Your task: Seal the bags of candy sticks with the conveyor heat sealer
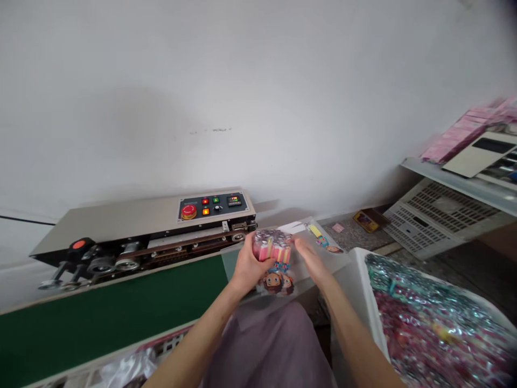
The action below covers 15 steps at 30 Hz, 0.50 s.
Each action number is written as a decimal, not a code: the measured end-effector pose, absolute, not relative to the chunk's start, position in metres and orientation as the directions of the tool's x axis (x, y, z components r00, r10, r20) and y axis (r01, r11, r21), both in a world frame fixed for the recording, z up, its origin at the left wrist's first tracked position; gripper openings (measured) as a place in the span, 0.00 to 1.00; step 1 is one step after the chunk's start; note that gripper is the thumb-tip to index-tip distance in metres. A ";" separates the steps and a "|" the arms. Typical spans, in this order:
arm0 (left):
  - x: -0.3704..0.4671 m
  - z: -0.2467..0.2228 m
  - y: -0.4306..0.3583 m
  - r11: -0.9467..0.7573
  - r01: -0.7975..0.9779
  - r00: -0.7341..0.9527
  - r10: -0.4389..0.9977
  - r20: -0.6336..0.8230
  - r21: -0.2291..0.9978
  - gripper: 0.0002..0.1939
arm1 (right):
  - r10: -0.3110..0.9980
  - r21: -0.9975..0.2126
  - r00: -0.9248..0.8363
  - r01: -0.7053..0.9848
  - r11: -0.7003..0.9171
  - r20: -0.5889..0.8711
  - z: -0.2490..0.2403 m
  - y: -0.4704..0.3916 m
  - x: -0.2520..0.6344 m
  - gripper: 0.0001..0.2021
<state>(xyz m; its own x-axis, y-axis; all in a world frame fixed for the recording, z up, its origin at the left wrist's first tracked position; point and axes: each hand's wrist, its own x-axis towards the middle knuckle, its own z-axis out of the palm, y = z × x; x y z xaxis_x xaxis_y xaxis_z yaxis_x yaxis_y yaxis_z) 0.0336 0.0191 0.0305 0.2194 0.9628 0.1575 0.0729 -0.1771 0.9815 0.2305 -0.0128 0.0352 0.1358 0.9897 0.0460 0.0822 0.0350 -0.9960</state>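
My left hand (247,263) is wrapped round the left side of a bundle of colourful cartoon-figure items (278,258) with pink and yellow parts. Clear plastic film surrounds the bundle, and printed doll-like faces show at its lower end. My right hand (307,256) is at the bundle's upper right, its fingertips against the film; whether they grip it is hard to tell. Beyond my right hand, another cartoon-figure item (319,235) lies on a translucent sheet (337,261). Both hands are above my lap, at the right end of the green belt (161,302).
A sealing machine (137,221) with a lit control panel stands behind the belt. At right, a white-rimmed container (365,269) holds many shiny wrapped items. Farther back are a grey plastic crate (424,231), a small box (365,220) and a shelf (456,180) bearing pink packages.
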 end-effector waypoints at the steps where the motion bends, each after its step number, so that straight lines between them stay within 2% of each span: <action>1: 0.034 0.033 0.021 -0.129 0.011 0.224 0.967 0.123 0.992 0.37 | 0.994 -0.996 0.102 0.074 0.041 0.049 0.036 -0.014 0.228 0.28; 5: 0.032 0.050 0.021 0.009 -0.179 0.319 0.946 0.049 0.984 0.30 | 0.997 -0.997 -0.031 0.015 0.069 0.069 0.046 -0.027 0.214 0.35; 7: 0.028 0.057 0.017 0.046 -0.207 0.352 0.936 0.031 0.977 0.30 | 0.997 -0.998 -0.050 0.018 0.055 0.054 0.050 -0.033 0.213 0.32; 9: 0.020 0.060 0.010 0.098 -0.224 0.377 0.926 -0.007 0.970 0.31 | 0.999 -0.994 -0.050 0.102 0.024 0.019 0.051 -0.034 0.224 0.28; 11: 0.011 0.060 0.001 0.160 -0.235 0.400 0.915 -0.055 0.959 0.32 | 0.998 -0.958 0.062 0.288 -0.006 0.012 0.049 -0.028 0.246 0.28; 12: 0.006 0.059 -0.004 0.189 -0.239 0.411 0.908 -0.077 0.953 0.33 | 0.979 -0.907 0.195 0.419 -0.033 0.054 0.047 -0.021 0.260 0.27; 15: -0.006 0.058 -0.020 0.251 -0.258 0.439 0.891 -0.118 0.933 0.34 | 0.898 -0.835 0.424 0.531 -0.143 0.116 0.043 0.006 0.307 0.21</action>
